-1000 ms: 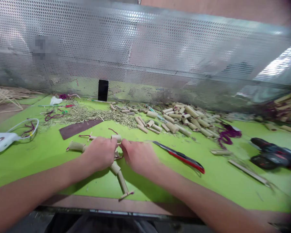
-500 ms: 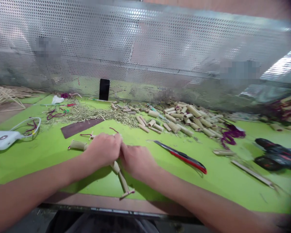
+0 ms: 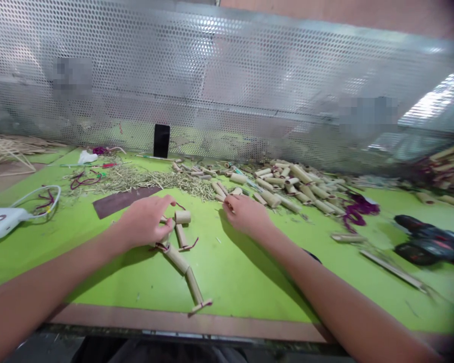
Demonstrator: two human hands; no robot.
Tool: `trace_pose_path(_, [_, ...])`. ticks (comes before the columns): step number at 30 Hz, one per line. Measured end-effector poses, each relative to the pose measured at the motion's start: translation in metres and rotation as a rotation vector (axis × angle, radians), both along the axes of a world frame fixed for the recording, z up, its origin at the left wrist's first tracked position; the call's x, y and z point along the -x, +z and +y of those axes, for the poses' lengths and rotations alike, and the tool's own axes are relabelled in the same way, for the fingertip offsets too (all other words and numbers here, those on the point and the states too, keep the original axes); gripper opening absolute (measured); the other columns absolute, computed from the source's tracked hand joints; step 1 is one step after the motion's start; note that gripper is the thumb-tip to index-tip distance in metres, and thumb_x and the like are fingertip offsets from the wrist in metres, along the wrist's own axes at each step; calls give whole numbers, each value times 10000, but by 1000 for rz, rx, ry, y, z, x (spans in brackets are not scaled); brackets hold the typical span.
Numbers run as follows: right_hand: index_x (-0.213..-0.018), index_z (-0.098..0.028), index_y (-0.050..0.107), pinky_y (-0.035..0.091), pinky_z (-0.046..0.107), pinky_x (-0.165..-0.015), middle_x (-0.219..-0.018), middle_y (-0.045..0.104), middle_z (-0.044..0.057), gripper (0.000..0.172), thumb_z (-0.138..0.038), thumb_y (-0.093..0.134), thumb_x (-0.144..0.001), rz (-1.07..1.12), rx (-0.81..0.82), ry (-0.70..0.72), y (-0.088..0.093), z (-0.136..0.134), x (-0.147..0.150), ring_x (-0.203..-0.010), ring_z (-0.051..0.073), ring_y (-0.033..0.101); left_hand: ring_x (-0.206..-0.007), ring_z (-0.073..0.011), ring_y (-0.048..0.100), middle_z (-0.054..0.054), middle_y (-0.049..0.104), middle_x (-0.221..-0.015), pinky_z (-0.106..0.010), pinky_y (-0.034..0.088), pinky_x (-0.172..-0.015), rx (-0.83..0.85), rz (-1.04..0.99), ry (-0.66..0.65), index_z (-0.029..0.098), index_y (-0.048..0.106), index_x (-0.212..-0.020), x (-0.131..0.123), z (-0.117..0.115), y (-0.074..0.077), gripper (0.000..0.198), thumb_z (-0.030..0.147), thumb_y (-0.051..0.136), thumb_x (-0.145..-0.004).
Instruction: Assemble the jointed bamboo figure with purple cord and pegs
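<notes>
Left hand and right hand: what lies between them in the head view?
Head view: a short bamboo tube and a longer one trailing red cord lie between the left hand and right hand, nearer the left.

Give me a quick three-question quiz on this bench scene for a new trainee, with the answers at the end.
1. True or false: the cordless drill lies on the green tabletop to the right of the right hand.

2. Multiple choice: what is closest to the right hand's fingertips?
A. The pile of cut bamboo tubes
B. The white power bank
C. The drill

3. Fill in the blank: the bamboo tubes beneath the left hand are linked by thin red ____.

Key: 1. True. 2. A. 3. Cord.
</notes>
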State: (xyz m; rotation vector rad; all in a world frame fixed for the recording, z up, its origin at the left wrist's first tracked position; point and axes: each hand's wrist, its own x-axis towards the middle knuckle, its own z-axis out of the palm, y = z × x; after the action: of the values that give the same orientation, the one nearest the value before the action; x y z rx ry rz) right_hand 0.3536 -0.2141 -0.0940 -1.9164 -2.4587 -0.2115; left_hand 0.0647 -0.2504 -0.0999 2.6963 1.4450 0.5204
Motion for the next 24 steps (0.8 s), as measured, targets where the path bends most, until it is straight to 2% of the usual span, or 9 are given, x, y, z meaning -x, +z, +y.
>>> trace_pose_path(4, [-1157, -119, 691, 475, 404, -915, -1229, 702, 166, 336, -313, 455, -1019, 0, -41, 64, -1, -1, 1, -1109, 300, 624, -844, -223, 679, -60, 720, -973, -325, 519, -719, 130, -145, -101, 194, 589, -1260, -4, -7, 1, 354, 320, 526, -935])
trace_pose_path(7, [-1121, -140, 705, 459, 409, -962, -1206, 709, 149, 350, -306, 408, -1041, 13, -85, 105, 3, -8, 6, -1113, 285, 611, -877, -219, 674, -67, 725, -1033, -343, 535, -775, 188, -231, -159, 207, 608, -1213, -7, -11, 2, 296, 350, 445, -1011])
trace_pose_path(11, [-1077, -151, 723, 467, 399, -935, -1143, 730, 130, 364, -325, 406, -1044, 69, -137, 138, 18, -16, 6, -1080, 278, 631, -1022, -219, 677, -91, 719, -1173, -367, 540, -906, 208, -237, -211, 201, 608, -1209, -11, -18, 2, 353, 223, 290, -1056])
trace_pose_path(14, [-1100, -167, 715, 485, 379, -834, -1145, 730, 119, 381, -369, 397, -1043, 113, -131, 101, 34, -16, -10, -1026, 271, 655, -1146, -233, 647, -110, 697, -1272, -401, 510, -1007, 178, -190, -254, 188, 595, -1304, -16, -22, 2, 398, 109, 340, -1008])
trace_pose_path(17, [-1044, -201, 715, 471, 358, -721, -1037, 748, 99, 356, -390, 415, -1022, 86, 51, 103, 43, -14, -40, -861, 246, 671, -1159, -245, 640, -106, 718, -1240, -419, 491, -1046, 135, -102, -337, 180, 638, -1290, -27, -19, 3, 420, 34, 490, -925])
trace_pose_path(20, [-1017, -211, 720, 458, 350, -654, -986, 752, 112, 350, -425, 445, -991, 40, 270, 40, 41, -15, -74, -801, 251, 675, -1098, -237, 666, -76, 756, -1139, -421, 486, -1054, 125, -16, -453, 190, 722, -1145, -47, -10, 4, 368, -5, 608, -855])
trace_pose_path(24, [-978, -206, 717, 471, 379, -661, -980, 745, 136, 413, -523, 454, -966, 33, 330, -57, 28, -29, -104, -807, 281, 678, -1068, -220, 685, -46, 769, -1142, -412, 511, -1015, 136, -11, -564, 220, 772, -1023, -76, 5, -1, 311, 9, 590, -884])
